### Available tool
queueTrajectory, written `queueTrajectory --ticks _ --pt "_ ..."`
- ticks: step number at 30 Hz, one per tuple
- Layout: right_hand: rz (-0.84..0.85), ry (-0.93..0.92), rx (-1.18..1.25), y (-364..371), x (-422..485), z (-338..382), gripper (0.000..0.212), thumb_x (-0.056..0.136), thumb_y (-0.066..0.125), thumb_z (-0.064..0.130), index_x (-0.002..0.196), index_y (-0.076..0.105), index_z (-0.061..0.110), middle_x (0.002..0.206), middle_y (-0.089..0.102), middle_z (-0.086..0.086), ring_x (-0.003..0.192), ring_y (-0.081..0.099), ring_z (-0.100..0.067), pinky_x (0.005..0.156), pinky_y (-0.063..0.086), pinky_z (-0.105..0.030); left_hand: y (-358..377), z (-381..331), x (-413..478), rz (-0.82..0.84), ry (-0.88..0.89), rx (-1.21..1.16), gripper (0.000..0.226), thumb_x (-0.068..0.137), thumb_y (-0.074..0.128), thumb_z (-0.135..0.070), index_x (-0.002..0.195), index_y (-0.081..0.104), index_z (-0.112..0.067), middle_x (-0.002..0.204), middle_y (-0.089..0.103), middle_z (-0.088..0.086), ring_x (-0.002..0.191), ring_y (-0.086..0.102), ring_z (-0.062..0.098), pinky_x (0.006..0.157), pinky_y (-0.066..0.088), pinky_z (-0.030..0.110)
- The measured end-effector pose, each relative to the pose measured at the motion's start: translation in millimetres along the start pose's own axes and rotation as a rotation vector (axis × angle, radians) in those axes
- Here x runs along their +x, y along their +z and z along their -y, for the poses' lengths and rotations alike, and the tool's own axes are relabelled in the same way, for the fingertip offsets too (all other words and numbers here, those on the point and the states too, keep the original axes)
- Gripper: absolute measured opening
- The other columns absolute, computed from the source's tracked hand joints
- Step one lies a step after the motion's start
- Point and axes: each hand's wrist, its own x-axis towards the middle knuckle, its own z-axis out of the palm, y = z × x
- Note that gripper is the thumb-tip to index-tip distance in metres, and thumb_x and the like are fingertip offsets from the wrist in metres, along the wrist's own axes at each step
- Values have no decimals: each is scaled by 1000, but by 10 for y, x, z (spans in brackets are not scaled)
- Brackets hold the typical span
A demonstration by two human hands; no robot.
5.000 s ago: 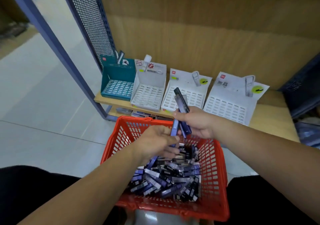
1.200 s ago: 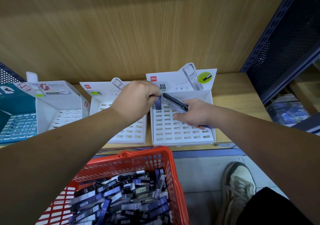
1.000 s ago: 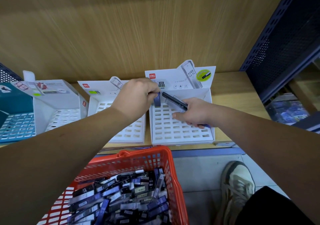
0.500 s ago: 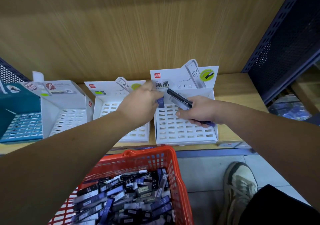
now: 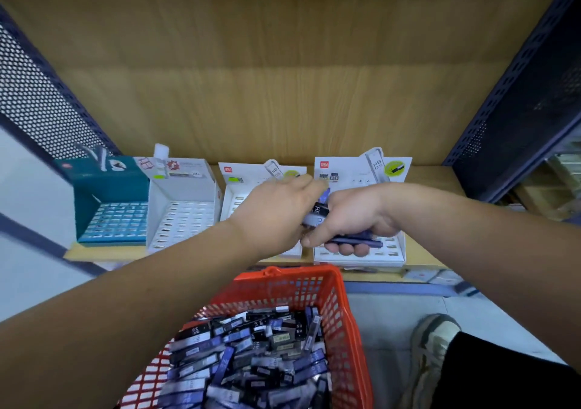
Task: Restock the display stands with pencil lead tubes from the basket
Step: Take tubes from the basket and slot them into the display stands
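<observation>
A wooden back panel is rising behind a wooden shelf. A perforated left panel and a perforated right panel, both dark blue metal, are flanking it. Below, a pale sneaker is standing on the grey floor, beside a black trouser leg.

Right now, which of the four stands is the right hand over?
The rightmost white stand: the right hand grips tubes above its slotted tray. The other three sit further left.

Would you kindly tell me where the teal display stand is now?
In the head view, the teal display stand sits leftmost on the wooden shelf, right beside a white display stand.
</observation>
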Motion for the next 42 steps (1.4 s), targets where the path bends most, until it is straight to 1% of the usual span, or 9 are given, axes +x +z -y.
queueTrajectory --ticks 6,10,14,19,26,29,33,38,42 --pt "28 -16 157 203 -65 134 21 86 83 17 92 66 7 78 57 -13 53 47 -17 40 35 -22 -23 45 -310 144 -29 191 45 93 61 -27 135 46 -18 122 57 2 114 55 26 81 32 36" --pt "8 -9 197 253 -94 103 26 87 82 15 101 61 7 70 55 -10 46 46 -12 38 32 -19 -46 117 -401 176 -130 -9 21 93 56 -25 110 46 -20 102 49 2 105 55 28 73 36 36" --pt "-12 -58 194 319 -127 72 23 96 73 16 83 55 9 48 52 2 34 40 -7 34 30 -17 -6 168 -377 190 -179 -2 26 94 58 -45 96 46 -22 102 64 6 96 63 32 68 42 36" --pt "-110 -90 268 319 -35 -18 25 97 72 27 105 56 9 50 43 4 41 37 -11 40 29 -22 67 292 -345 103 -316 117 33 96 55 -59 93 53 -26 94 66 3 93 66 31 64 38 32" --pt "-312 -216 792 36 120 -147 14 108 46 12 113 59 7 69 46 -1 54 40 -15 50 35 -30 89 414 -357 112 -656 -902 37 97 71 -37 79 49 -12 57 43 2 50 48 22 46 45 31" --pt "-299 -301 989 55 165 -66 16 110 42 15 109 57 11 73 50 -3 57 47 -18 57 44 -33 99 233 -292 96 -738 -1146 38 95 75 -37 78 48 -16 56 31 -1 48 32 18 47 37 29" --pt "-384 -332 1093 42 218 -34 16 110 42 14 111 58 11 73 57 -5 59 55 -22 62 55 -38 69 3 -196 63 -856 -1488 35 87 81 -42 81 59 -16 64 43 3 53 40 17 48 39 28" --pt "-524 -264 911 18 234 -141 17 105 49 15 113 64 15 73 44 -1 48 37 -16 45 35 -26 -10 -16 -191 228 -810 -1697 22 88 82 -30 81 64 -19 72 47 1 56 42 12 48 39 24" --pt "-364 -346 773 28 149 -156 23 96 70 40 102 68 17 78 45 -5 51 27 -15 46 19 -25 -79 20 -195 345 -730 -1651 9 94 75 -26 98 67 -23 77 53 -2 62 51 11 50 38 23"
